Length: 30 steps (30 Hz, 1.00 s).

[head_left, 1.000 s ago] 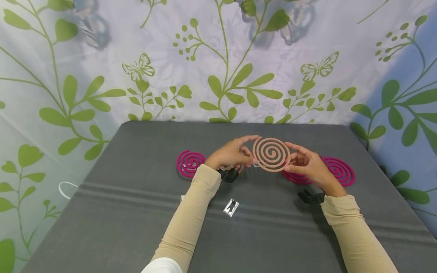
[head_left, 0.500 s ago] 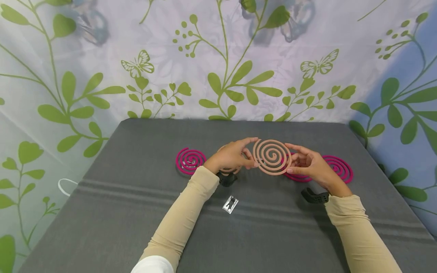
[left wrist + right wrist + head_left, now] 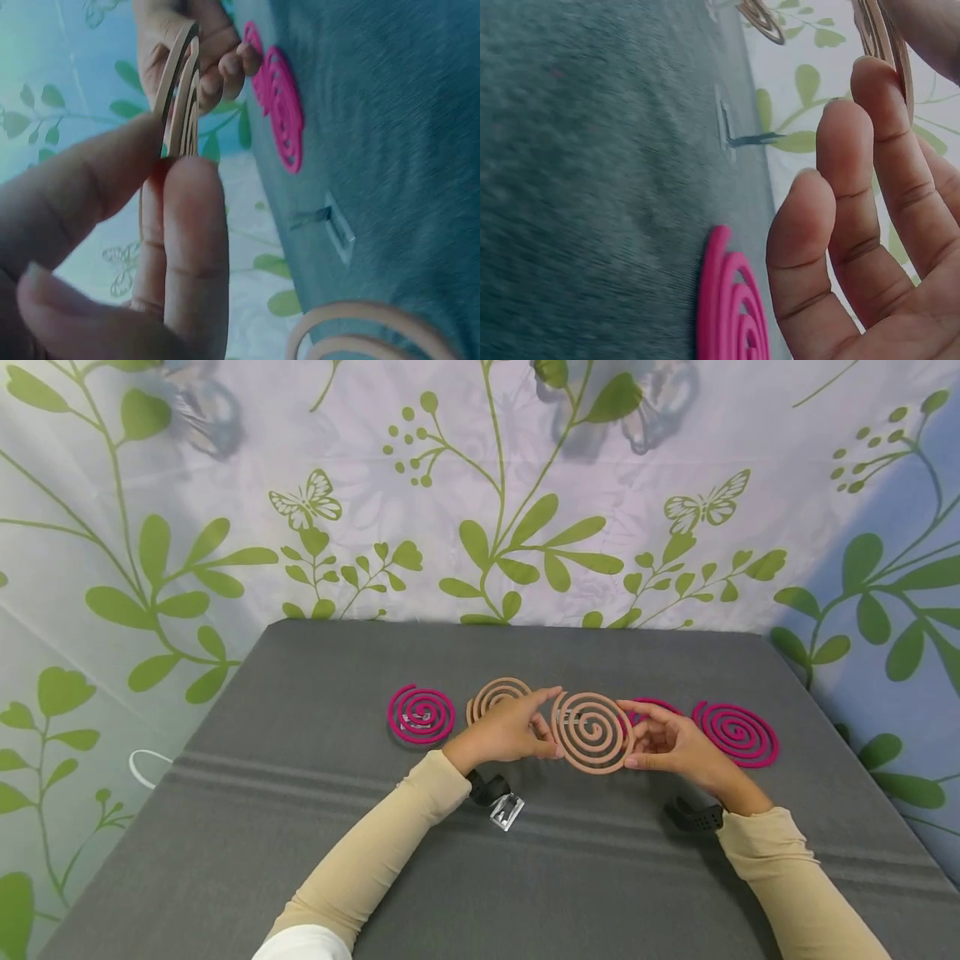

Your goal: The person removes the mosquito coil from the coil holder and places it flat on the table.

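Observation:
A tan spiral coil [image 3: 592, 732] is held up above the table between both hands. The left hand [image 3: 504, 727] pinches its left edge, the right hand [image 3: 678, 745] its right edge. In the left wrist view the coil [image 3: 182, 97] appears nearly edge-on at the fingertips of the left hand [image 3: 112, 225]. The right wrist view shows part of the coil [image 3: 885, 37] against a finger of the right hand [image 3: 870, 217], whose other fingers are bent beside it. Another tan coil [image 3: 501, 691] lies behind the left hand, partly hidden.
Pink coils lie on the grey table [image 3: 300, 860]: one at left [image 3: 421, 715], one at far right [image 3: 737, 734], and one partly hidden behind the right hand [image 3: 660, 703]. A small metal stand [image 3: 507, 811] lies near the left wrist. A patterned curtain [image 3: 420, 460] hangs behind.
The held tan coil and both hands have moved lower, toward the near side. More of the tan coil on the table shows behind the left hand.

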Each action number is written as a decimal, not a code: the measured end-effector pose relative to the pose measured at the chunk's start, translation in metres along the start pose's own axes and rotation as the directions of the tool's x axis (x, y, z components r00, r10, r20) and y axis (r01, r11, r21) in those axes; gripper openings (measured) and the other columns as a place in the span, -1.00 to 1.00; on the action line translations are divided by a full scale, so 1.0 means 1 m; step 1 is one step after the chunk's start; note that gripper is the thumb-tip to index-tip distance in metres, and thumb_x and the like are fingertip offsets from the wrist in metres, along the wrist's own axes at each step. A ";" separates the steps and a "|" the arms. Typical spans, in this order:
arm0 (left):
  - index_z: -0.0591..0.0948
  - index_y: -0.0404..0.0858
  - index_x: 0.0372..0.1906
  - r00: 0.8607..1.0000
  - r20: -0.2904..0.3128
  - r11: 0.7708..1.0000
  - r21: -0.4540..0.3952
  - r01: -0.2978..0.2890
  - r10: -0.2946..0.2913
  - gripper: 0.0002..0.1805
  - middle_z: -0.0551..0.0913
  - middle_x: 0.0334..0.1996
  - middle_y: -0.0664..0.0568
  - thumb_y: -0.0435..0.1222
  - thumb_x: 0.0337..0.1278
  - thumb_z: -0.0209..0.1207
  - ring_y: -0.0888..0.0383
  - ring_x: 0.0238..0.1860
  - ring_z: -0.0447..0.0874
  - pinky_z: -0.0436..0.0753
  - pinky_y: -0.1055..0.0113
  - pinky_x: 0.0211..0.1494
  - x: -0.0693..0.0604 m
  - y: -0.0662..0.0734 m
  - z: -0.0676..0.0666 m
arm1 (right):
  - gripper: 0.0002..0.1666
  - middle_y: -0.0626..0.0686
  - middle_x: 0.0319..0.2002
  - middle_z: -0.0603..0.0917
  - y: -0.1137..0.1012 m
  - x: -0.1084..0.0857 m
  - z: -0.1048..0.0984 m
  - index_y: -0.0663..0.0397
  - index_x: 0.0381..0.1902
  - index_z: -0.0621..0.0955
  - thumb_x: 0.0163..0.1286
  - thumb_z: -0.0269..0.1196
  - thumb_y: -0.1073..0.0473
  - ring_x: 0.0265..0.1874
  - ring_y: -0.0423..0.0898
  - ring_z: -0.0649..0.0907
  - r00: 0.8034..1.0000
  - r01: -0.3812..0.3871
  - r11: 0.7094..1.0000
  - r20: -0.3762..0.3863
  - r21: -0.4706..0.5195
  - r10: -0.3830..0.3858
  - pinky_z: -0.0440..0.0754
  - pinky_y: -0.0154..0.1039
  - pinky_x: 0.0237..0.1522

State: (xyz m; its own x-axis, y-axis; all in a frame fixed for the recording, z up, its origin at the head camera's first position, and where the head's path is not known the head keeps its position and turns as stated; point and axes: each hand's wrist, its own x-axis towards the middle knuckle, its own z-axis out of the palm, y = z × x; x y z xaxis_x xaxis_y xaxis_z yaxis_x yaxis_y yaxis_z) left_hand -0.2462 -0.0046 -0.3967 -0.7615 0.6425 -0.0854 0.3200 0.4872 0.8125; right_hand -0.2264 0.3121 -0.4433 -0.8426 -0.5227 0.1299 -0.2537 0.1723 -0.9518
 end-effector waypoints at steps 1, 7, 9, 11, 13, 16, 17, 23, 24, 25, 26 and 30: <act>0.18 -0.23 0.73 1.000 -0.008 1.000 0.010 0.000 0.000 0.01 0.79 -0.32 0.16 -0.36 0.32 0.49 -0.03 -0.29 0.80 0.54 0.42 -0.27 -0.002 0.000 0.001 | -0.12 0.20 -0.19 0.78 0.001 0.000 0.001 0.41 0.59 0.31 0.39 0.38 0.57 -0.33 -0.10 0.77 1.000 0.007 1.000 0.013 -0.001 -0.007 0.73 -0.24 -0.26; 0.26 -0.27 0.69 0.999 -0.040 0.998 0.057 -0.018 0.020 -0.01 0.78 -0.33 0.18 -0.32 0.26 0.53 0.31 -0.40 0.70 0.67 0.29 0.02 -0.013 -0.008 0.010 | -0.07 0.20 -0.21 0.76 0.008 -0.001 0.004 0.42 0.60 0.29 0.37 0.45 0.51 -0.36 -0.11 0.75 0.996 0.038 0.999 0.082 -0.004 -0.037 0.70 -0.24 -0.32; 0.27 -0.28 0.69 0.999 -0.046 0.997 0.076 -0.022 0.026 -0.01 0.77 -0.33 0.20 -0.30 0.25 0.54 0.34 -0.41 0.69 0.68 0.22 0.10 -0.017 -0.011 0.013 | -0.06 0.17 -0.23 0.76 0.010 -0.002 0.006 0.42 0.60 0.29 0.36 0.45 0.51 -0.38 -0.11 0.74 0.993 0.052 0.999 0.104 0.001 -0.052 0.69 -0.24 -0.34; 0.28 -0.28 0.68 0.998 -0.050 0.996 0.083 -0.025 0.029 -0.01 0.77 -0.33 0.20 -0.29 0.25 0.55 0.35 -0.41 0.70 0.69 0.22 0.10 -0.021 -0.014 0.016 | -0.07 0.10 -0.25 0.76 0.012 -0.002 0.008 0.39 0.61 0.31 0.35 0.44 0.53 -0.40 -0.12 0.73 0.990 0.066 0.998 0.121 0.010 -0.067 0.68 -0.23 -0.36; 0.29 -0.30 0.67 0.998 -0.054 0.996 0.086 -0.028 0.033 -0.02 0.76 -0.32 0.20 -0.28 0.24 0.55 0.36 -0.42 0.69 0.70 0.28 0.03 -0.024 -0.016 0.018 | -0.07 0.04 -0.26 0.77 0.014 -0.002 0.009 0.36 0.61 0.32 0.34 0.43 0.56 -0.42 -0.12 0.71 0.988 0.077 0.997 0.136 0.022 -0.079 0.68 -0.22 -0.38; 0.32 -0.29 0.65 0.998 -0.061 0.996 0.088 -0.027 0.032 -0.03 0.73 -0.29 0.19 -0.27 0.23 0.56 0.37 -0.41 0.65 0.63 0.38 -0.24 -0.029 -0.019 0.020 | -0.08 0.01 -0.29 0.76 0.016 -0.002 0.011 0.40 0.59 0.33 0.33 0.42 0.58 -0.45 -0.12 0.70 0.984 0.080 0.996 0.155 0.035 -0.084 0.68 -0.21 -0.40; 0.34 -0.30 0.64 0.997 -0.062 0.996 0.089 -0.028 0.033 -0.04 0.73 -0.28 0.19 -0.27 0.22 0.56 0.37 -0.40 0.65 0.61 0.40 -0.26 -0.030 -0.021 0.021 | -0.09 0.02 -0.29 0.76 0.017 -0.002 0.012 0.44 0.58 0.32 0.33 0.42 0.58 -0.46 -0.11 0.70 0.984 0.077 0.996 0.161 0.037 -0.082 0.68 -0.20 -0.41; 0.42 -0.26 0.60 0.997 -0.074 0.992 0.124 -0.020 0.030 -0.10 0.73 -0.22 0.20 -0.22 0.21 0.57 0.42 -0.35 0.61 0.59 0.41 -0.22 -0.035 -0.029 0.026 | -0.10 0.03 -0.33 0.77 0.018 -0.003 0.016 0.66 0.50 0.27 0.31 0.45 0.56 -0.48 -0.11 0.70 0.982 0.056 0.998 0.180 0.011 -0.057 0.68 -0.20 -0.43; 0.43 -0.26 0.59 0.997 -0.075 0.992 0.128 -0.017 0.027 -0.11 0.73 -0.22 0.21 -0.22 0.21 0.57 0.42 -0.35 0.60 0.59 0.41 -0.21 -0.037 -0.030 0.026 | -0.09 0.03 -0.34 0.77 0.018 -0.003 0.017 0.67 0.50 0.26 0.30 0.45 0.55 -0.48 -0.11 0.70 0.981 0.053 0.999 0.184 0.011 -0.054 0.68 -0.21 -0.43; 0.44 -0.26 0.58 0.997 -0.077 0.991 0.130 -0.017 0.027 -0.12 0.73 -0.22 0.21 -0.22 0.21 0.57 0.42 -0.35 0.60 0.58 0.40 -0.21 -0.037 -0.029 0.026 | -0.09 0.04 -0.34 0.77 0.018 -0.003 0.017 0.68 0.49 0.26 0.30 0.46 0.54 -0.47 -0.11 0.71 0.980 0.051 0.999 0.190 0.013 -0.053 0.69 -0.21 -0.42; 0.45 -0.27 0.57 0.997 -0.078 0.991 0.130 -0.019 0.029 -0.13 0.73 -0.23 0.21 -0.22 0.20 0.57 0.42 -0.36 0.60 0.58 0.40 -0.22 -0.036 -0.030 0.026 | -0.08 0.04 -0.34 0.78 0.018 -0.002 0.016 0.68 0.49 0.25 0.31 0.46 0.54 -0.47 -0.11 0.72 0.979 0.048 0.999 0.198 0.018 -0.051 0.69 -0.21 -0.42; 0.50 -0.29 0.53 0.998 -0.060 0.991 0.130 -0.027 0.035 -0.17 0.74 -0.28 0.22 -0.25 0.19 0.58 0.41 -0.40 0.59 0.58 0.41 -0.25 -0.035 -0.031 0.026 | -0.09 0.04 -0.33 0.79 0.020 -0.003 0.014 0.72 0.47 0.24 0.32 0.46 0.53 -0.47 -0.13 0.72 0.969 0.040 0.998 0.242 0.042 -0.049 0.68 -0.23 -0.44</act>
State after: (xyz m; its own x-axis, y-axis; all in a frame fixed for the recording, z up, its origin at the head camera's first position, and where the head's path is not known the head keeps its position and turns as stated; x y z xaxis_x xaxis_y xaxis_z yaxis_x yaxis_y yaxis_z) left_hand -0.2150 -0.0265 -0.4343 -0.7825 0.6223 -0.0221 0.4109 0.5426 0.7326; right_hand -0.2220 0.3055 -0.4662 -0.6892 -0.7169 0.1050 -0.2669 0.1164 -0.9567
